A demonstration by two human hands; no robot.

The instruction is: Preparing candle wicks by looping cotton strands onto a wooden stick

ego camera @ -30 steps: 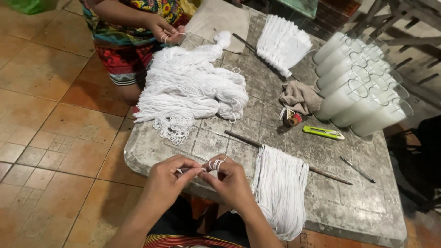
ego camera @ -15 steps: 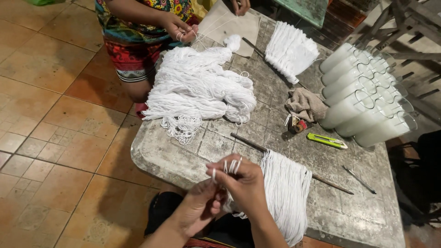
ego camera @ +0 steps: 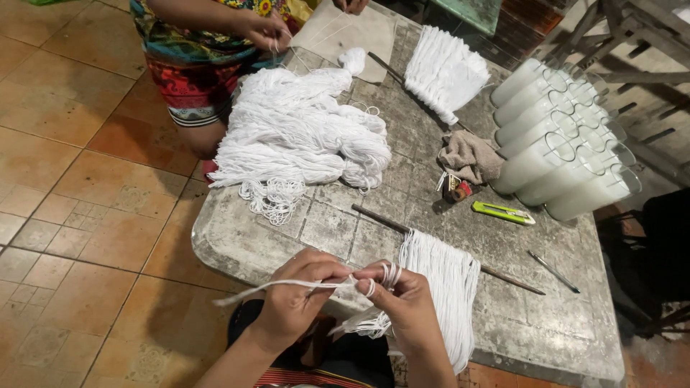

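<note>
Left hand (ego camera: 293, 302): at the near edge of the bench (ego camera: 237, 244), fingers pinched on a white string (ego camera: 287, 284).
Right hand (ego camera: 406, 302): fingers curled, the same string looped round two or three of them.
White string: taut between the hands, long axis roughly parallel to the near edge, free tail pointing out left beyond the near-left corner.
Finished strings on a stick (ego camera: 438, 287): many hang over the near edge beside the right hand; judged a good part done.
Yarn skein pile (ego camera: 302, 136): large, at the far-left side; judged much left.
Second filled stick (ego camera: 442, 68): far edge.
Another person's hand (ego camera: 262, 29): far-left corner, pulling strands.
Wax-filled glasses (ego camera: 560, 136): right edge.
</note>
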